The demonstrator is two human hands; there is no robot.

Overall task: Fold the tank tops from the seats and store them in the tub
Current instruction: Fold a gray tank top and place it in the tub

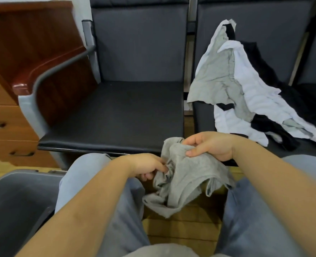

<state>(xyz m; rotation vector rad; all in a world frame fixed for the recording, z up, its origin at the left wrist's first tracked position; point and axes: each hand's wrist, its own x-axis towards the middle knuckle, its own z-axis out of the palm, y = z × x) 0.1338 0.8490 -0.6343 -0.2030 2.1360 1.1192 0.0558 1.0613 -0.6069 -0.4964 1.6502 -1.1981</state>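
Tank top, grey (pixel 187 180), bunched and unfolded, hangs between the person's knees above the wood floor (pixel 183 230). Both hands hold it.

Left hand (pixel 146 166): fingers (pixel 161 168) pinched together on a crumpled fold at the garment's left edge. Right hand (pixel 211 145): higher and farther, thumb and fingers clamped on the upper edge of the same grey tank top. Fabric sags below the two grips, with a strap or armhole loop dangling at lower right.

Legs in light blue trousers (pixel 120 210) frame the garment on both sides. Near left: dark grey tub (pixel 12 184), only its rim and part of the interior in view, just beside the left knee; whether anything lies in it cannot be told.

Farther: row of black padded seats. Left seat (pixel 116 115) carries nothing visible; grey metal armrest (pixel 60 69) on its left side. Right seat (pixel 203 115) holds a loose pile of tank tops (pixel 246 86), grey, white and black, overlapping, draped from the backrest down onto the cushion and toward its near right edge. Count of garments in the pile cannot be told.

Far left: reddish wooden cabinet (pixel 29 43), with lighter wood drawers (pixel 7 134) and dark handles below it.
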